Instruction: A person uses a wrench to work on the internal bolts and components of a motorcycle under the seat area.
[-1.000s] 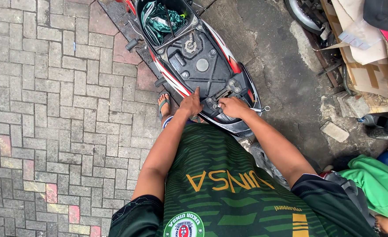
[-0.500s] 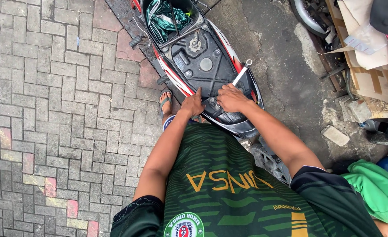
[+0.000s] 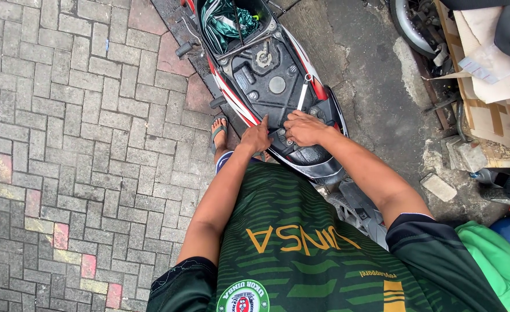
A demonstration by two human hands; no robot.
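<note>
Grey paving bricks (image 3: pixel 76 144): we see them fill the left half of the view, with a few faded red and yellow ones near the lower left corner.

Sandalled foot (image 3: pixel 219 134): we place it just beside the left flank of the scooter (image 3: pixel 324 164), close enough that a tool sliding off the bodywork could, in our judgement, land on bare toes.

Left hand (image 3: pixel 256 138): we see it pressed on the left edge of the scooter's black inner panel (image 3: pixel 272 86), forefinger stretched forward, gripping nothing.

Storage tub (image 3: pixel 232 23): we find it open at the far end of the scooter, holding a crumpled green cloth (image 3: pixel 223 26) and a thin dark cable; what lies beneath we cannot tell.

Right hand (image 3: pixel 304 128): we see its fingers curled over something small at the rear edge of the panel; whether it grips a part we cannot tell.

Screwdriver (image 3: pixel 302 95): we see it resting loose on the panel, just ahead of the right hand, apparently held by neither hand.

Risk: we judge a nudge could roll it off the curved plastic, and a freed fastener could drop into the panel's recesses.

Cardboard (image 3: pixel 486 86): we see it stacked at the right edge.
</note>
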